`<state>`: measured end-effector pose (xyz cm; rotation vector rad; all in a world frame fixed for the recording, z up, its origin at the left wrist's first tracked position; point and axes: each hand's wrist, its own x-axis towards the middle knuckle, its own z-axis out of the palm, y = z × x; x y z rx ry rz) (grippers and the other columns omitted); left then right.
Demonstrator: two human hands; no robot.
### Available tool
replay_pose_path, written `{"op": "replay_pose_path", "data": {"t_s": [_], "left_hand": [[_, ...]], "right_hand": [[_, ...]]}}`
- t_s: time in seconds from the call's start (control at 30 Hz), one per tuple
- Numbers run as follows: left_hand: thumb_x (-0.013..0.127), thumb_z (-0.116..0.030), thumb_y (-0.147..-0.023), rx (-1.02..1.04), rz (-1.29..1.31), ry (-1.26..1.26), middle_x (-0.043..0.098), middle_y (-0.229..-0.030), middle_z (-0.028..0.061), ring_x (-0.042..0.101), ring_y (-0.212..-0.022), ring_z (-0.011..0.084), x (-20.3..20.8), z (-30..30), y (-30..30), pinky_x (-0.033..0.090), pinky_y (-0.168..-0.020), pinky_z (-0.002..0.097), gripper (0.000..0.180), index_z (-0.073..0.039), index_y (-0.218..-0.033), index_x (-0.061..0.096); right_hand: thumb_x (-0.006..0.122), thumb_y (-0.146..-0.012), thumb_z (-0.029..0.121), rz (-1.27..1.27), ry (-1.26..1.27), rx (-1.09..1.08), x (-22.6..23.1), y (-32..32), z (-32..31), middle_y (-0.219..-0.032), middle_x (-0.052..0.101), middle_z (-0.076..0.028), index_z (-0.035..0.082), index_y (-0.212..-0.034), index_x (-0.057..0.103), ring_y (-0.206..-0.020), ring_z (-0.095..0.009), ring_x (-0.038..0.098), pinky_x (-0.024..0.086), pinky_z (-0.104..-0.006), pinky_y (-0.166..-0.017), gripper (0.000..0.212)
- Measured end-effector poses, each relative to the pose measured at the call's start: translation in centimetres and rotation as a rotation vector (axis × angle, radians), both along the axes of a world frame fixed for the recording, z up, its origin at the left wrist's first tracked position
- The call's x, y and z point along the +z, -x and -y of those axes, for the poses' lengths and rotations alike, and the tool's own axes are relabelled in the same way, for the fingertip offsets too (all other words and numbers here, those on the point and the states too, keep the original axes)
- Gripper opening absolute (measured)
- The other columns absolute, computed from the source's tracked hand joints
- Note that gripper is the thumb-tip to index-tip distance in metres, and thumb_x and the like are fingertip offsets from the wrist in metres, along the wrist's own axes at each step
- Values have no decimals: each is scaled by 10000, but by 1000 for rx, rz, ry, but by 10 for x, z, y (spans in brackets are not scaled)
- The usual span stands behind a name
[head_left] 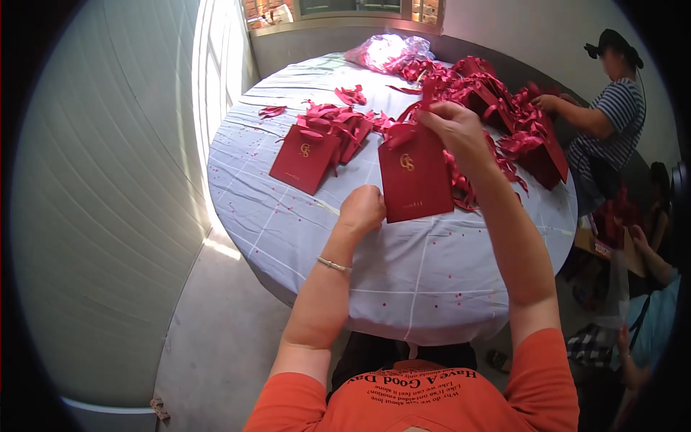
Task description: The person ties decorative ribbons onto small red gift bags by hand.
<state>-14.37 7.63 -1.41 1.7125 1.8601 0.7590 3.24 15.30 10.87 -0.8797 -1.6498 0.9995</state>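
Note:
A dark red paper gift bag point(416, 183) with gold printing hangs upright over the near middle of the table. My right hand point(457, 129) is closed on the red ribbon at its top. Low on the bag's left side, my left hand point(363, 210) is closed at the edge, its fingertips partly hidden. To the left, another red gift bag point(305, 160) lies flat with more bags and ribbons behind it. A large heap of red ribbons and bags point(497, 101) spreads across the far right, partly behind my right arm.
A round table point(281, 230) with a pale checked cloth carries small red specks. A shiny clear plastic bag point(389, 52) sits at its far edge. One person point(612, 115) in a striped shirt handles the heap at right. Another person point(651, 302) is at the lower right.

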Motion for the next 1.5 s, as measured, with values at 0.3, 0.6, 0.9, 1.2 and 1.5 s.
{"op": "replay_pose_path", "data": {"t_s": [0.3,0.6,0.9,1.2,1.5], "left_hand": [[446,-332,-1005,266,1806,-189,654,-791,116,635,-645,160,-7,-16,43,471,-493,253,364,-10,-979,615],[335,-240,-937,473,1977,-472,665,-899,112,655,-766,224,-11,-17,56,509,-611,322,332,-39,-1032,583],[345,-315,-949,253,2402,-408,688,-1008,227,713,-872,312,-26,-30,73,627,-674,373,476,35,-1153,597],[312,-286,-955,525,2292,-627,683,-1005,271,708,-869,342,-37,-37,78,627,-708,400,485,50,-1174,584],[296,-452,-971,395,2493,-198,692,-1028,218,711,-838,270,-43,-36,72,610,-619,334,612,69,-1149,563]], "right_hand": [[704,-866,135,-120,-289,104,50,140,-23,-766,696,-44,9,-921,704,-635,-78,621,509,-233,-593,137],[683,-890,255,217,-376,-93,-99,206,-68,-718,682,-108,22,-891,712,-630,-100,640,504,-323,-591,235],[658,-931,163,-328,222,167,-130,188,-83,-812,692,-85,26,-988,645,-681,-171,698,574,-303,-512,149],[597,-920,140,-387,455,123,-124,125,-86,-881,698,-127,-14,-1036,629,-751,-209,712,581,-306,-585,196],[656,-795,145,194,-182,-162,-138,-9,-61,-876,710,-180,17,-906,723,-827,-270,703,542,-372,-761,182]]}}
